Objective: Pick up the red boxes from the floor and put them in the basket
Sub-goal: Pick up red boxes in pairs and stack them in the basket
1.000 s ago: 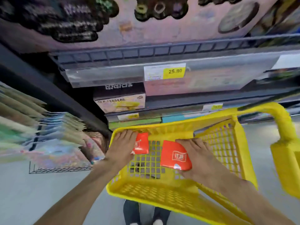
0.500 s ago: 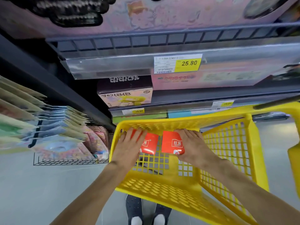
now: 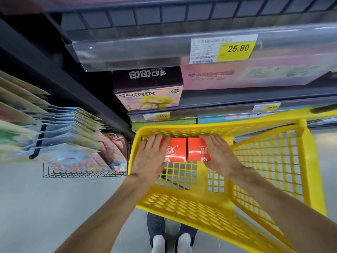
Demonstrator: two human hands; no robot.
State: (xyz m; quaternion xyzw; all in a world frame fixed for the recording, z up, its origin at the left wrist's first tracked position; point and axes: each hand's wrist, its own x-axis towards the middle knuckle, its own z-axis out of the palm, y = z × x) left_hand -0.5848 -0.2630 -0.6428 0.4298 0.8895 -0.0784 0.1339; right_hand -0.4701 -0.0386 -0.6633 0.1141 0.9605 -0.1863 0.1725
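Two red boxes with white labels lie side by side at the far end of the yellow basket, touching each other. My left hand grips the left red box from its left side, fingers laid over it. My right hand holds the right red box from its right side. Both boxes sit low against the basket's far wall, and whether they rest on the mesh floor cannot be told.
Store shelves with boxed goods and price tags rise right behind the basket. A wire rack of flat packets stands at the left on the grey floor. My feet are under the basket's near edge.
Both hands carried the red boxes deeper into the basket toward its far wall. The boxes came together and now lie side by side, level.
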